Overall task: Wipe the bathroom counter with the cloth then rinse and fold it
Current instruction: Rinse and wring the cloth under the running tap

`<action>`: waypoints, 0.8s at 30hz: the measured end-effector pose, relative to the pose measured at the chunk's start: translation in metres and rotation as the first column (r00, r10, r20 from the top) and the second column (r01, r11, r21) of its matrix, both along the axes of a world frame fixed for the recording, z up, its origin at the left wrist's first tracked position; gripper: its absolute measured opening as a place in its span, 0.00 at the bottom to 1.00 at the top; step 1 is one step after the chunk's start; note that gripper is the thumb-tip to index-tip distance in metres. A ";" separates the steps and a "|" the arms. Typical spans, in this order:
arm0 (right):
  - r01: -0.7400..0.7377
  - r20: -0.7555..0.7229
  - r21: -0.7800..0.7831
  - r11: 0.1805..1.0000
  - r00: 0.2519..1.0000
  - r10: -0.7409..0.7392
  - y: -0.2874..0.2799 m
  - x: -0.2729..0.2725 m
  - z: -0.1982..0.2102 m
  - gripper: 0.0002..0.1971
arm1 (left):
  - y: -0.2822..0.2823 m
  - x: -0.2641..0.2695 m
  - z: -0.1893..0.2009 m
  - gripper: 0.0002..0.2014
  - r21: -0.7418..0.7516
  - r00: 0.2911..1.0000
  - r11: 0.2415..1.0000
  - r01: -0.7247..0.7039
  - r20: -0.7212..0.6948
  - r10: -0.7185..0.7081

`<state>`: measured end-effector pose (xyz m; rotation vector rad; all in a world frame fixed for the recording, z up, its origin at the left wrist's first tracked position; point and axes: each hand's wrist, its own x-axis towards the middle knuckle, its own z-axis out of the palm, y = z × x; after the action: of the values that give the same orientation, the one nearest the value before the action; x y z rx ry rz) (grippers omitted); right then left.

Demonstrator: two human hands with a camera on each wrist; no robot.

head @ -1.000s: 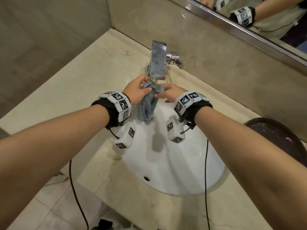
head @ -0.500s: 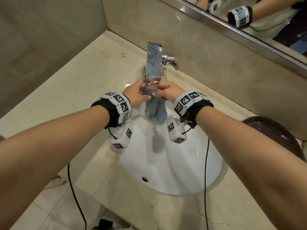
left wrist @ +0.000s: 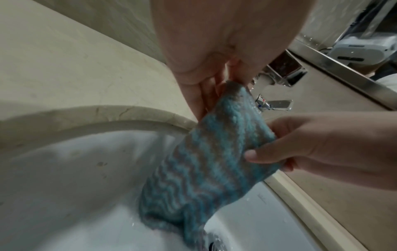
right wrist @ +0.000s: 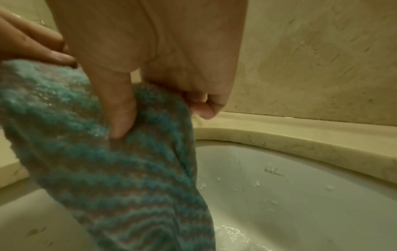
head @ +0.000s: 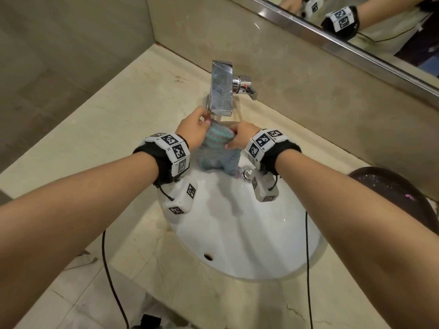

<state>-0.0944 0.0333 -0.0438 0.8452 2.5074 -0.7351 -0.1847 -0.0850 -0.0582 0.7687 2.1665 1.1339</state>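
Note:
A wet blue-and-grey striped cloth (head: 217, 150) (left wrist: 206, 171) (right wrist: 107, 178) hangs over the white sink basin (head: 240, 233), right under the chrome faucet (head: 221, 91). My left hand (head: 193, 130) pinches its upper left corner (left wrist: 217, 88). My right hand (head: 240, 137) pinches its upper right edge, thumb pressed into the fabric (right wrist: 120, 110). The cloth's lower end droops toward the drain (head: 247, 173). Water drops sit on the basin wall. The beige marble counter (head: 114, 119) surrounds the basin.
A mirror (head: 380, 32) runs along the back wall above a stone backsplash. A dark round container (head: 399, 193) stands on the counter at the right. Black cables (head: 111, 281) hang from both wrists. The faucet's side handle (head: 247, 87) points right.
Both hands have spread the cloth's top wider under the faucet spout, and it now hangs lower into the basin, more unfolded than before.

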 end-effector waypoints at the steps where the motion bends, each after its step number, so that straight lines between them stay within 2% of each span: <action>1: 0.031 -0.042 -0.037 0.999 0.999 -0.032 -0.001 -0.002 0.000 0.21 | -0.001 -0.002 0.000 0.05 0.014 1.000 1.000 -0.019 0.023 0.019; 4: 0.177 -0.214 -0.176 0.968 0.953 -0.213 -0.005 -0.005 0.002 0.09 | -0.005 -0.011 0.000 0.10 -0.013 0.993 0.997 -0.077 0.083 0.078; 7: 0.270 -0.289 -0.372 0.888 0.875 -0.387 -0.011 -0.007 0.006 0.12 | -0.010 -0.017 0.000 0.11 -0.013 0.989 0.998 -0.062 0.134 0.063; 9: 0.271 -0.296 -0.435 0.859 0.858 -0.420 -0.015 -0.008 0.008 0.15 | -0.014 -0.018 0.002 0.12 -0.025 0.992 0.999 -0.022 0.123 0.025; 13: 0.298 -0.289 -0.359 0.884 0.866 -0.409 -0.017 -0.013 0.006 0.16 | -0.017 -0.017 0.006 0.23 -0.197 0.991 0.974 0.113 -0.046 -0.125; 15: 0.298 -0.279 -0.304 0.905 0.880 -0.384 -0.018 -0.013 0.004 0.16 | -0.017 -0.016 0.007 0.21 -0.251 0.988 0.964 0.090 -0.097 -0.117; 19: 0.285 -0.304 -0.208 0.936 0.890 -0.338 -0.016 -0.010 -0.001 0.09 | -0.018 -0.016 0.009 0.11 -0.253 0.980 0.967 -0.010 -0.192 -0.040; 22: 0.288 -0.302 -0.200 0.936 0.891 -0.339 -0.012 -0.008 0.000 0.19 | -0.017 -0.015 0.011 0.05 -0.247 0.967 0.967 -0.058 -0.253 -0.007; 24: 0.232 -0.276 -0.208 0.950 0.918 -0.285 -0.011 -0.005 0.003 0.20 | -0.014 -0.013 0.010 0.06 -0.277 0.941 0.956 -0.095 -0.338 -0.005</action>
<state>-0.0996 0.0219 -0.0412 1.0864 2.5680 -1.2374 -0.1975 -0.0987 -0.0480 0.8279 2.5724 0.7154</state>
